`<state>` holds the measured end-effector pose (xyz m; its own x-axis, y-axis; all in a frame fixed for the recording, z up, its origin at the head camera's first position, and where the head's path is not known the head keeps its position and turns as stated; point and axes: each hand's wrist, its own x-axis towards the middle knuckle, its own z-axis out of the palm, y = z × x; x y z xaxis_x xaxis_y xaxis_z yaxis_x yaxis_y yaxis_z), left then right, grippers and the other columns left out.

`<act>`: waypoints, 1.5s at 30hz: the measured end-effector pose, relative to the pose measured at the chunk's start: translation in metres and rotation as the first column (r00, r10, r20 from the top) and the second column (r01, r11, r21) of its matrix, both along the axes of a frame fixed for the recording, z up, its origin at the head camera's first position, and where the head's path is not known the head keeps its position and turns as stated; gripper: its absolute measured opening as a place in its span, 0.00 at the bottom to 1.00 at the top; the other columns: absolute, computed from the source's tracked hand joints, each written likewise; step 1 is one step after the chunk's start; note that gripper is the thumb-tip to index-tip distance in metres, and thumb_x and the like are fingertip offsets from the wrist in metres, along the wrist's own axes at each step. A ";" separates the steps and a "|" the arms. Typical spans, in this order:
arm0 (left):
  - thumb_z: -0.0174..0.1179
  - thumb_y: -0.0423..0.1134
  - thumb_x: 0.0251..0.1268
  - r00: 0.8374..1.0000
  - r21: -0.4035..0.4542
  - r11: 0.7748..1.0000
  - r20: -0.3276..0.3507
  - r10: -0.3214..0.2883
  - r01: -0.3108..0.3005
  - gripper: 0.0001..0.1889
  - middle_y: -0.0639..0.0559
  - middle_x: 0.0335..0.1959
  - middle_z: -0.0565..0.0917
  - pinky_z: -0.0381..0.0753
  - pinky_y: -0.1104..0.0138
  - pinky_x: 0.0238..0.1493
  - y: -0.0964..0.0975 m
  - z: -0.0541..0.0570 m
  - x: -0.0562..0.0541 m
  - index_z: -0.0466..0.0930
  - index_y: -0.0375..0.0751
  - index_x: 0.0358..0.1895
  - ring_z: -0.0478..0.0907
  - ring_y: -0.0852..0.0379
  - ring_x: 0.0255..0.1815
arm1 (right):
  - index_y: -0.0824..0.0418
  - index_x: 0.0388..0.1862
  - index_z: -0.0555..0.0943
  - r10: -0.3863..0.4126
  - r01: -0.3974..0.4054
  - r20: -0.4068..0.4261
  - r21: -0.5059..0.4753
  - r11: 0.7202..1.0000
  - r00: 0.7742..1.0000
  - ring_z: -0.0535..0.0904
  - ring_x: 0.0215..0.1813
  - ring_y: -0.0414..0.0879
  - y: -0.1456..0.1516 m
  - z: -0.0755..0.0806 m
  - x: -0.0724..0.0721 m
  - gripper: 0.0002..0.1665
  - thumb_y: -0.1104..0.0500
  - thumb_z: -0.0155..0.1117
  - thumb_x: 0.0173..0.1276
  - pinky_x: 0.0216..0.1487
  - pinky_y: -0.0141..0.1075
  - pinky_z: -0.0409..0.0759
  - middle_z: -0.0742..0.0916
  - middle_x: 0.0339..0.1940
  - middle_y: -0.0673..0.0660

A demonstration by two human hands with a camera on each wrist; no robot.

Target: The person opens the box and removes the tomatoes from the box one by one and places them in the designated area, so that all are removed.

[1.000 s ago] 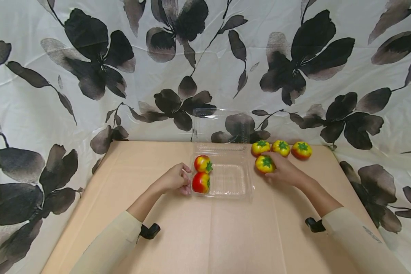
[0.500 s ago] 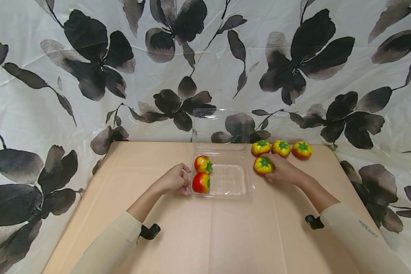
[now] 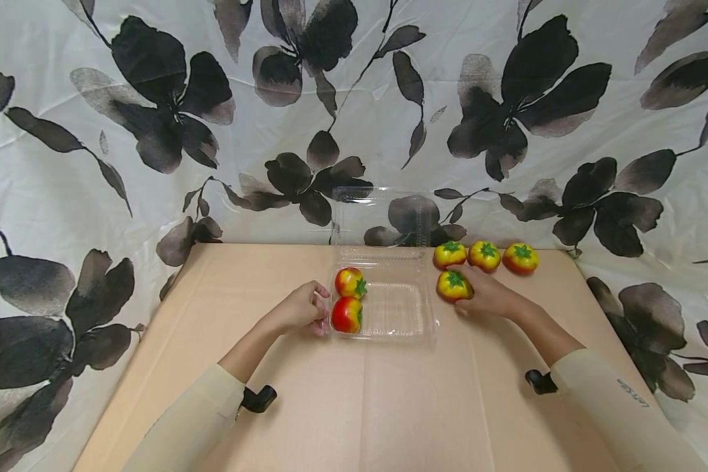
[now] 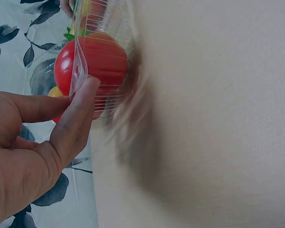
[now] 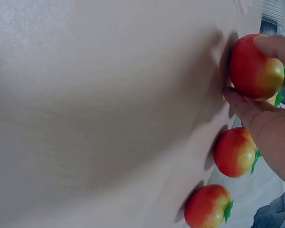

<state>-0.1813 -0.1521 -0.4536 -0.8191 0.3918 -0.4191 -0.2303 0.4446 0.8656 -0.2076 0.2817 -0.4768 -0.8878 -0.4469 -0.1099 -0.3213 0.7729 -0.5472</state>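
A clear plastic clamshell container (image 3: 394, 308) lies at mid-table with its lid (image 3: 383, 219) raised behind it. Two red-and-yellow tomatoes with green leafy tops stand along its left side, the far tomato (image 3: 349, 282) and the near tomato (image 3: 346, 314). My left hand (image 3: 302, 307) pinches the container's left rim (image 4: 79, 71) between thumb and fingers. To the right of the container, my right hand (image 3: 488, 292) grips another tomato (image 5: 254, 66), thumb on one side and fingers on the other. That tomato sits low, close over the table.
Three more tomatoes line the back right of the table: the left one (image 3: 449, 254), the middle one (image 3: 484, 255) and the right one (image 3: 520, 259). The tan table (image 3: 425, 406) ends at a white cloth (image 3: 389, 118) printed with dark flowers.
My right hand has shifted slightly left with its tomato, then stayed nearly still over the last half second. The left hand and the container have not moved.
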 end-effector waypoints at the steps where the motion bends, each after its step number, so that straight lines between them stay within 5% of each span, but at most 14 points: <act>1: 0.55 0.22 0.71 1.000 -0.002 1.000 0.001 -0.001 0.001 0.20 0.34 0.33 0.83 0.92 0.56 0.35 0.000 0.000 0.000 0.62 0.26 0.62 0.86 0.49 0.26 | 0.67 0.76 0.63 0.000 0.000 0.003 0.000 1.000 1.000 0.72 0.68 0.68 0.000 0.000 0.000 0.49 0.63 0.75 0.58 0.73 0.68 0.68 0.75 0.68 0.71; 24: 0.54 0.22 0.71 1.000 0.004 1.000 0.012 0.005 -0.005 0.20 0.35 0.32 0.82 0.92 0.59 0.32 0.000 0.001 0.001 0.62 0.25 0.62 0.86 0.51 0.24 | 0.68 0.79 0.60 -0.040 0.040 0.044 -0.008 0.999 0.998 0.66 0.74 0.71 0.003 -0.001 0.004 0.52 0.55 0.76 0.64 0.75 0.69 0.64 0.71 0.74 0.72; 37: 0.54 0.21 0.70 1.000 0.007 1.000 0.004 0.009 -0.009 0.20 0.35 0.33 0.82 0.92 0.58 0.32 0.001 0.002 0.002 0.62 0.25 0.62 0.86 0.50 0.24 | 0.67 0.80 0.59 -0.050 0.050 -0.003 0.020 0.999 0.999 0.57 0.79 0.71 0.003 0.031 0.015 0.52 0.50 0.74 0.67 0.78 0.71 0.57 0.66 0.79 0.70; 45: 0.53 0.22 0.71 1.000 0.010 1.000 0.014 0.014 -0.015 0.20 0.35 0.33 0.82 0.92 0.59 0.32 0.001 0.000 0.002 0.62 0.24 0.63 0.86 0.50 0.25 | 0.59 0.77 0.67 0.013 -0.014 -0.056 -0.017 1.000 0.998 0.65 0.77 0.64 -0.020 0.044 0.020 0.42 0.52 0.72 0.68 0.77 0.66 0.64 0.72 0.76 0.65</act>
